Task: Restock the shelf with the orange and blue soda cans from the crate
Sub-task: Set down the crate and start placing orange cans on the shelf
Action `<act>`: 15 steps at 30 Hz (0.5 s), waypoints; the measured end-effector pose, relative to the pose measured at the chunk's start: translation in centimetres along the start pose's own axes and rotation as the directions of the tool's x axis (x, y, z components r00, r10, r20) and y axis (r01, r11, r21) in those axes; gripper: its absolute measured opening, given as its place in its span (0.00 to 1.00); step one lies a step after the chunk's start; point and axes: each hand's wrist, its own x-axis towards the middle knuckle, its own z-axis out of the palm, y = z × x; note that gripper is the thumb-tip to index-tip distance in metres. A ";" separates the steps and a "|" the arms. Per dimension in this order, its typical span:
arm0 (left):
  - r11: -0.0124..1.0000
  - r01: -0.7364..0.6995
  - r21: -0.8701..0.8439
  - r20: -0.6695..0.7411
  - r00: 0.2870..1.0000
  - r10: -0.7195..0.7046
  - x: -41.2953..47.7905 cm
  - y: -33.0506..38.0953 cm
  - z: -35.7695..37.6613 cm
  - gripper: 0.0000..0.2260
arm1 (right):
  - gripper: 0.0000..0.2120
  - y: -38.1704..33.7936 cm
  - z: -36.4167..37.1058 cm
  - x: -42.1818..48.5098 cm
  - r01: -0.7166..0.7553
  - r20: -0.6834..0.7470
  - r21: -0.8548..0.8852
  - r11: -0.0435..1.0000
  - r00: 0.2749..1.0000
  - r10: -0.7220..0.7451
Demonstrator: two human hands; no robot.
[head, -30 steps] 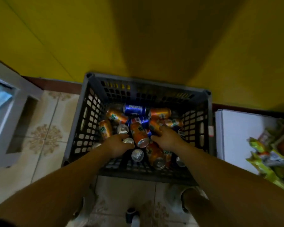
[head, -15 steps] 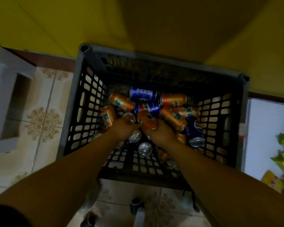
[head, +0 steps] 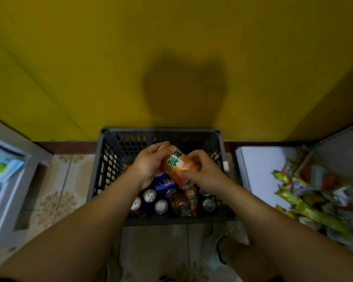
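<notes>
Grip of both hands (head: 149, 166) (head: 205, 174), tilted orange can (head: 176, 164), green lettering

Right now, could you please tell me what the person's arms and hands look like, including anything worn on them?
The left hand and right hand are bare, with no gloves, rings or bracelets visible. The left forearm and right forearm are uncovered down to the frame's lower edge; no sleeve or watch shows.

A yellow wall (head: 69, 58) carries a soft dark shadow (head: 183, 88) above brown skirting (head: 69, 146). Beige patterned floor tiles (head: 65, 190) lie below. A white cabinet (head: 8, 210) stands left; a white panel (head: 261, 169) with snack packets (head: 306, 200) lies right.
</notes>
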 end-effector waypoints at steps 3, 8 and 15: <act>0.978 -0.160 0.137 0.157 0.978 0.138 -3.6 2.9 2.6 0.19 | 0.22 -2.4 -2.1 -3.6 -0.013 0.028 0.110 0.994 1.000 0.010; 0.953 -0.299 0.040 0.270 0.922 0.278 -10.6 5.8 8.1 0.27 | 0.18 -5.2 -5.6 -10.6 0.125 -0.179 0.223 0.967 0.980 -0.085; 0.854 -0.506 0.125 0.523 0.765 0.377 -19.4 6.9 15.3 0.30 | 0.26 -9.4 -12.1 -21.3 0.400 -0.580 0.230 0.887 0.788 -0.205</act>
